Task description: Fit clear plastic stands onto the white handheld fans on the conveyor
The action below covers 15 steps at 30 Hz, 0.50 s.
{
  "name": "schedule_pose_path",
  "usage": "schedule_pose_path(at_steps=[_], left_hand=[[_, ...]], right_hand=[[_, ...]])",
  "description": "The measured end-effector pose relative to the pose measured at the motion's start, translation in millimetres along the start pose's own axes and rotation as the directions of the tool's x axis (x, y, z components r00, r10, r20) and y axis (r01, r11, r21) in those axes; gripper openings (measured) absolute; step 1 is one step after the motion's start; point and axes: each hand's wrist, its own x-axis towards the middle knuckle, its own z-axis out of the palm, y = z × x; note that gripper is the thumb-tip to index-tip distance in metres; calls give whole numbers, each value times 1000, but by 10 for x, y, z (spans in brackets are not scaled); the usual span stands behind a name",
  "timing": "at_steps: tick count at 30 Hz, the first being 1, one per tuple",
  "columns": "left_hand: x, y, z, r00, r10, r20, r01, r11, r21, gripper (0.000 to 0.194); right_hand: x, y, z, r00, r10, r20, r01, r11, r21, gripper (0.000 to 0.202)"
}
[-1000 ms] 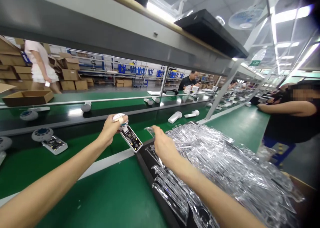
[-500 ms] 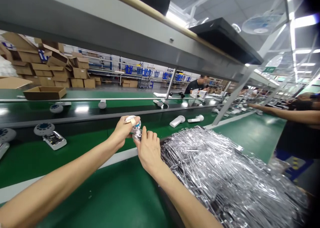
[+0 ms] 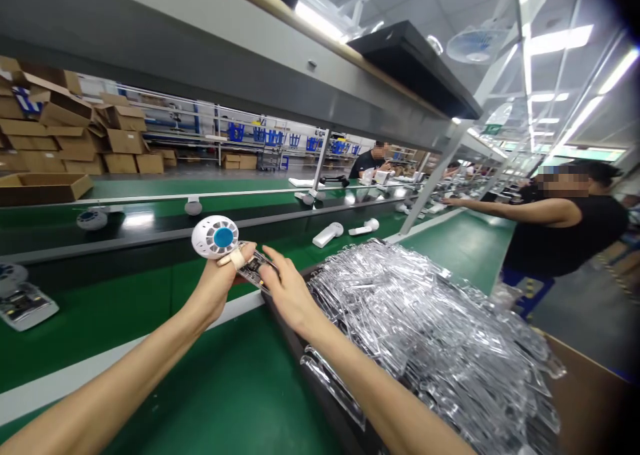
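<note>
A white handheld fan (image 3: 204, 238) with a round head and a blue centre is held up over the green bench. Its handle lies open, with a circuit board (image 3: 254, 266) showing inside. My left hand (image 3: 218, 283) is closed around the fan's neck, a pale band wrapped on one finger. At the handle's far end, my right hand (image 3: 287, 288) grips the edge between thumb and fingers. Just right of that hand, a heap of clear plastic parts (image 3: 400, 308) fills a dark box. Part of the handle is hidden by my fingers.
Another opened fan (image 3: 27, 306) lies at the left on the green surface. Two white fans (image 3: 328, 234) lie beyond the box. A dark conveyor strip (image 3: 145, 235) runs across behind my hands. A metal post (image 3: 430, 182) and overhead shelf frame the bench. A co-worker (image 3: 560, 222) reaches in at the right.
The fan has turned so its blue-centred face and the handle's open side show. Both hands have shifted slightly left in view, and the whole view has swung right.
</note>
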Motion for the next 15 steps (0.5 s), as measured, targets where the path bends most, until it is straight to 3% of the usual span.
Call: schedule_pose_path(at_steps=[2, 4, 8, 11, 13, 15], left_hand=[[-27, 32, 72, 991, 129, -46, -128, 991, 33, 57], [-55, 75, 161, 969, 238, -60, -235, 971, 52, 58], [-24, 110, 284, 957, 279, -85, -277, 960, 31, 52], [236, 42, 162, 990, 123, -74, -122, 992, 18, 54], [534, -48, -93, 997, -47, -58, 50, 997, 62, 53], [855, -143, -463, 986, -143, -87, 158, 967, 198, 52]], right_hand=[[125, 7, 0, 983, 151, -101, -140, 984, 109, 42], [248, 10, 5, 955, 224, -196, -196, 969, 152, 49], [392, 9, 2, 946, 129, -296, -121, 992, 45, 55], [420, 80, -75, 990, 118, -76, -134, 957, -259, 62], [400, 184, -165, 984, 157, 81, -108, 897, -428, 59], [339, 311, -249, 967, 207, 150, -97, 840, -534, 46]])
